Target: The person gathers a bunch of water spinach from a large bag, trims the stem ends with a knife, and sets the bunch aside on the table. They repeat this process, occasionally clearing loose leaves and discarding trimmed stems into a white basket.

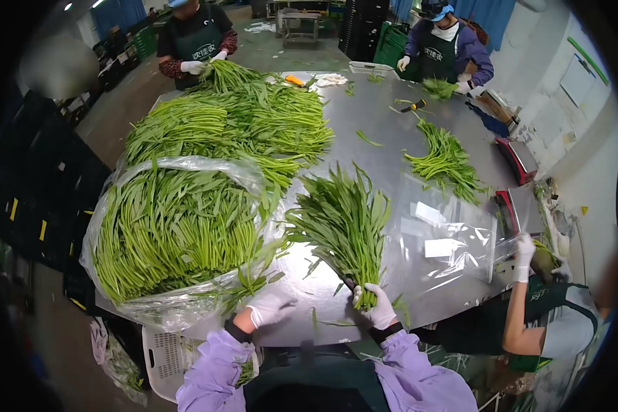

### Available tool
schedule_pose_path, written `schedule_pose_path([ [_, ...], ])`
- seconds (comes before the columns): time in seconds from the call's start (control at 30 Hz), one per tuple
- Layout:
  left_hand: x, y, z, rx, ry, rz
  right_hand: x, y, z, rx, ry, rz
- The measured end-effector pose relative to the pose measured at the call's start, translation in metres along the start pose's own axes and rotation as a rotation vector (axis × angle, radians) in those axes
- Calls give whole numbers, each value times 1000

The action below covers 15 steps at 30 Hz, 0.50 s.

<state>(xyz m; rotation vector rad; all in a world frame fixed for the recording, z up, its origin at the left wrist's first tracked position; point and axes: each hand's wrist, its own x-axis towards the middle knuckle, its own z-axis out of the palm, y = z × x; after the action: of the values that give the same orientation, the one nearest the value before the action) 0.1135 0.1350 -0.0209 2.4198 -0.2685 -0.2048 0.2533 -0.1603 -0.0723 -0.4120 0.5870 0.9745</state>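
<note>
Low in the middle, the right hand [378, 307] had fingers tight around the green bunch [347, 226]; the left hand [270, 307] had fingers loosely apart.

A produce workshop: metal table [350, 144], heaped greens [240, 123], stacked crates [362, 31], aproned workers [438, 56].

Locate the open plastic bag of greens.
In the head view, the open plastic bag lies at the left side of the table, beyond and left of the left hand, with the loose pile of greens behind it.
</note>
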Motion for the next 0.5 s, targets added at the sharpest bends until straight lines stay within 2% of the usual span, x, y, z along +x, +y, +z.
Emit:
schedule_pose_path([
  [0.07,-1,31,3,-80,-6,-44,-15,6,13,-218,31,-68],
  [0.13,4,82,-12,-50,43,-68,-36,11,40,-636,6,-144],
  [0.17,12,117,-29,-73,227,110,-44,12,53,-853,-31,-149],
  [0.2,16,131,-28,69,254,183,-50,16,62,-1033,-111,-276],
  [0.27,25,166,-39,207,267,245,-64,21,94,-1677,-310,-761],
  [0.3,32,173,-41,224,236,191,-69,20,98,-1944,-361,-799],
  [0.33,33,177,-42,244,208,129,-71,20,104,-1949,-398,-775],
  [0.4,28,156,-14,276,256,-79,-69,21,114,-2542,-762,-787],
  [0.43,20,148,-3,103,226,-156,-61,23,107,-2529,-911,-1002],
  [0.5,1,140,17,-261,182,-333,-62,24,110,-2526,-987,-926],
])
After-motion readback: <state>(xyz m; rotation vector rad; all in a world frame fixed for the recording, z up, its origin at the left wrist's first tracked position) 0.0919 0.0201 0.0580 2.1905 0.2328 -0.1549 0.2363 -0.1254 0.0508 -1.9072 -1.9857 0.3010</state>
